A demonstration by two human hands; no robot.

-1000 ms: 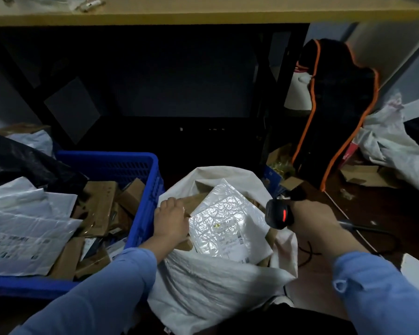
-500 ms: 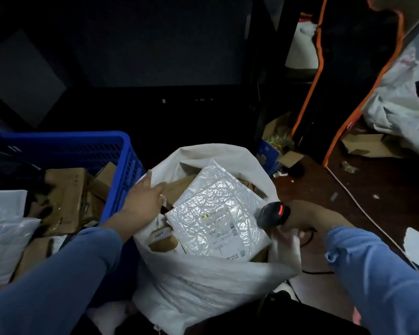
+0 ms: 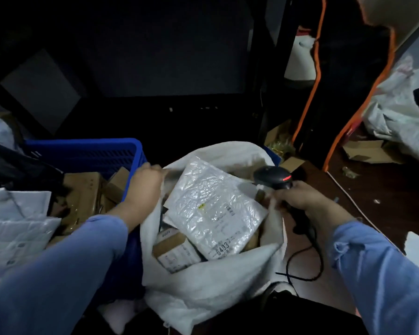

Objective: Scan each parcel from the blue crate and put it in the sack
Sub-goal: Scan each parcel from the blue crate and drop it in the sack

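A white woven sack (image 3: 211, 284) stands open in front of me. On top inside it lies a silvery bubble-wrap parcel (image 3: 213, 206) with a label, over small cardboard boxes (image 3: 174, 250). My left hand (image 3: 144, 184) grips the sack's left rim beside the blue crate (image 3: 87, 153). Brown boxes (image 3: 82, 189) and white mailer bags (image 3: 17, 228) fill the crate. My right hand (image 3: 298, 197) holds a black barcode scanner (image 3: 273, 177) and also pinches the sack's right rim.
The scanner's black cable (image 3: 307, 252) loops over the brown floor to the right. A black bag with orange trim (image 3: 348, 81) stands at the back right, with torn cardboard (image 3: 365, 153) and another white sack (image 3: 402, 110) beyond. A dark shelf unit fills the back.
My view has tilted down and closer. My left hand moved from the boxes inside the sack to its left rim. The right hand with the scanner came to the right rim.
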